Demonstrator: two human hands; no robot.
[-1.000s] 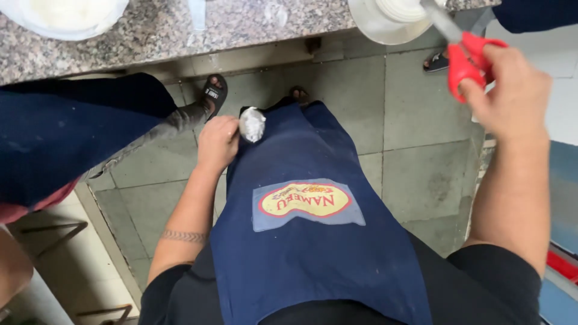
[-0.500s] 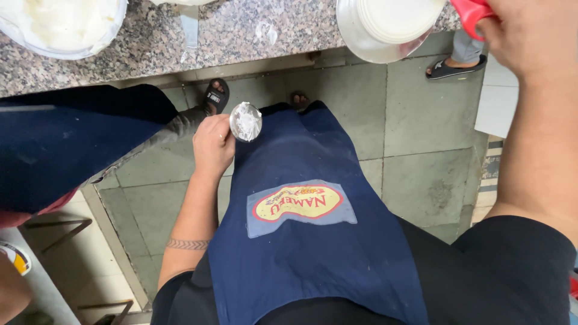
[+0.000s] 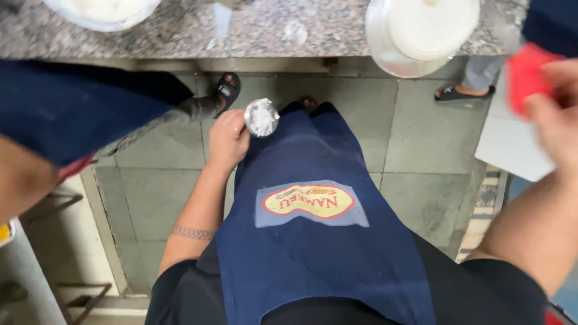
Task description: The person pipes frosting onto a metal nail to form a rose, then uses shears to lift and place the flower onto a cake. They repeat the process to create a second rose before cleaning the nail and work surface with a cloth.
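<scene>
One small foil cup (image 3: 262,117) sits clamped in left-hand fingers (image 3: 232,123); the blurred right hand (image 3: 557,111) seemingly grips one red handle (image 3: 525,77).

Speckled grey granite counter (image 3: 180,30) is seen along the top edge. A white bowl (image 3: 99,9) with pale contents is set on it at left, cut off by the frame. A round clear lidded container (image 3: 421,33) with white contents is placed at right, overhanging the counter's front edge. Grey tiled floor (image 3: 421,138) is seen below; two sandalled feet (image 3: 226,90) (image 3: 463,93) are planted on it.
</scene>
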